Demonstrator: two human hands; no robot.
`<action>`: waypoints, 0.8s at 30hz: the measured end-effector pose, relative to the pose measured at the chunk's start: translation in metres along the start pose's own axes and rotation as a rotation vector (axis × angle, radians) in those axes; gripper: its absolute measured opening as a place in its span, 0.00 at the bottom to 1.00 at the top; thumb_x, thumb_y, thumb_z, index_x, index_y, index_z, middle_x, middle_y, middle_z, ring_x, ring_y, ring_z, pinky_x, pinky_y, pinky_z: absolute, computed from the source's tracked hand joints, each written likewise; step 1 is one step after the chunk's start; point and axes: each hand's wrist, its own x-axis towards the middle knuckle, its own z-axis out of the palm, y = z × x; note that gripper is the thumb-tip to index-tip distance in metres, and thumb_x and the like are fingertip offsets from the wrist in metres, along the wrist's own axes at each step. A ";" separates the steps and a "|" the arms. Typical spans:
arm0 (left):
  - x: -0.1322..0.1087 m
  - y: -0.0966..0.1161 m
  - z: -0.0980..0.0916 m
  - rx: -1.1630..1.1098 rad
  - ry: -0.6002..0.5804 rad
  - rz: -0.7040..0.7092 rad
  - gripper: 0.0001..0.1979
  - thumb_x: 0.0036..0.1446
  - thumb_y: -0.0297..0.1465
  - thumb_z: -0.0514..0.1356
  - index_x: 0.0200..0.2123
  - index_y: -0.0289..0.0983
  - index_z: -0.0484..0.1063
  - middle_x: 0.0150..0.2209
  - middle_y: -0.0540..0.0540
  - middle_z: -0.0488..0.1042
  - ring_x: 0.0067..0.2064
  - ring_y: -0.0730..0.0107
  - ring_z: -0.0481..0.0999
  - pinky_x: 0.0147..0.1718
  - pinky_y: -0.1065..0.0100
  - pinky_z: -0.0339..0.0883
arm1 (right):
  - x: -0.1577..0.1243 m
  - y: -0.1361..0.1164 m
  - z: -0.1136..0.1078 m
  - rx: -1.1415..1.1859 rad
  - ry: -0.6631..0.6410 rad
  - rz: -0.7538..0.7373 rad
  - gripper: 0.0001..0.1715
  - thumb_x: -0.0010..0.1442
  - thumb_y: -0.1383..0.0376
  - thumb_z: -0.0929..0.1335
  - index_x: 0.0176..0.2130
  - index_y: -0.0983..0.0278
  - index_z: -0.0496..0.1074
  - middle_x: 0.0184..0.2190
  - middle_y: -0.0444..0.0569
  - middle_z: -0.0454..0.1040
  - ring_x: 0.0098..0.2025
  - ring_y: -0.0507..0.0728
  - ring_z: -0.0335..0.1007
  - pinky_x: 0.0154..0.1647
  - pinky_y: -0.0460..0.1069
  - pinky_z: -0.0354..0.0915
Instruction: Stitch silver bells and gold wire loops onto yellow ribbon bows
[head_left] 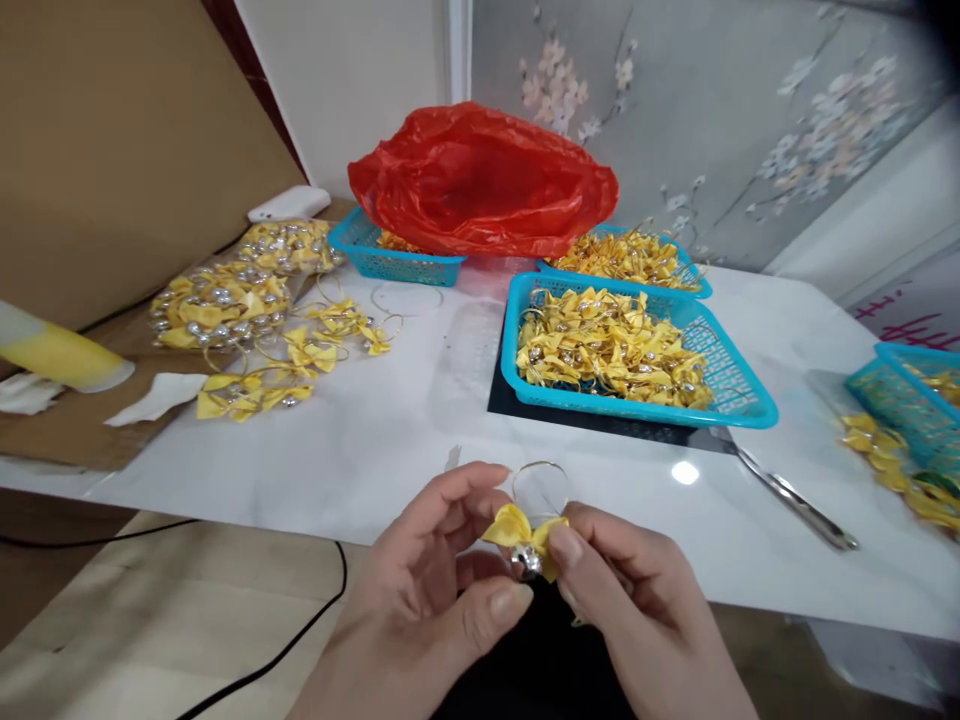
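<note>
"While the right hand (637,580) pinches the yellow bow (508,527) by one wing, what's the left hand (442,580) doing?"

"Cupped loosely, thumb and fingers apart; can't tell if it touches the bow."

"Bow's position?"

"Held up between both hands, by the near edge of the white tabletop (375,440), wire ring (540,463) on top, silver bell (526,562) below."

"Room to move?"

"Tabletop stretches leftward to the loose bows (255,395); ahead, a narrower strip before the blue basket (731,365). Right side: metal tool (799,500), handle end near the edge."
</note>
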 end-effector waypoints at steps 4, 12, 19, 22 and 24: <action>-0.001 0.004 0.005 0.128 0.065 0.084 0.13 0.51 0.29 0.71 0.40 0.50 0.82 0.38 0.51 0.80 0.38 0.72 0.79 0.38 0.79 0.73 | 0.000 -0.001 -0.001 0.010 -0.012 0.005 0.26 0.66 0.51 0.67 0.25 0.66 0.64 0.22 0.40 0.51 0.25 0.49 0.41 0.24 0.46 0.44; 0.009 0.000 0.005 0.134 -0.036 0.072 0.13 0.54 0.25 0.69 0.39 0.50 0.81 0.35 0.53 0.80 0.35 0.76 0.79 0.35 0.83 0.73 | 0.008 0.015 -0.009 0.066 -0.134 -0.029 0.28 0.68 0.50 0.65 0.26 0.66 0.63 0.21 0.39 0.49 0.24 0.48 0.41 0.22 0.44 0.43; 0.001 -0.012 -0.007 0.490 0.162 0.346 0.19 0.57 0.27 0.66 0.49 0.53 0.73 0.47 0.52 0.75 0.44 0.71 0.78 0.45 0.76 0.74 | 0.004 0.007 -0.007 -0.055 0.021 -0.074 0.26 0.69 0.52 0.64 0.25 0.65 0.60 0.22 0.40 0.51 0.26 0.49 0.43 0.24 0.46 0.44; -0.004 -0.011 -0.008 0.768 0.196 0.591 0.14 0.60 0.22 0.60 0.43 0.48 0.74 0.44 0.51 0.74 0.45 0.73 0.76 0.44 0.78 0.72 | 0.003 0.007 -0.007 -0.154 0.064 -0.177 0.24 0.70 0.55 0.63 0.26 0.65 0.61 0.23 0.41 0.54 0.26 0.49 0.46 0.24 0.46 0.46; -0.006 -0.010 -0.007 0.852 0.173 0.671 0.15 0.60 0.20 0.59 0.43 0.47 0.74 0.42 0.51 0.75 0.45 0.72 0.76 0.43 0.78 0.72 | 0.003 0.010 -0.009 -0.214 0.071 -0.254 0.22 0.71 0.57 0.62 0.27 0.65 0.63 0.23 0.41 0.56 0.26 0.49 0.49 0.24 0.45 0.48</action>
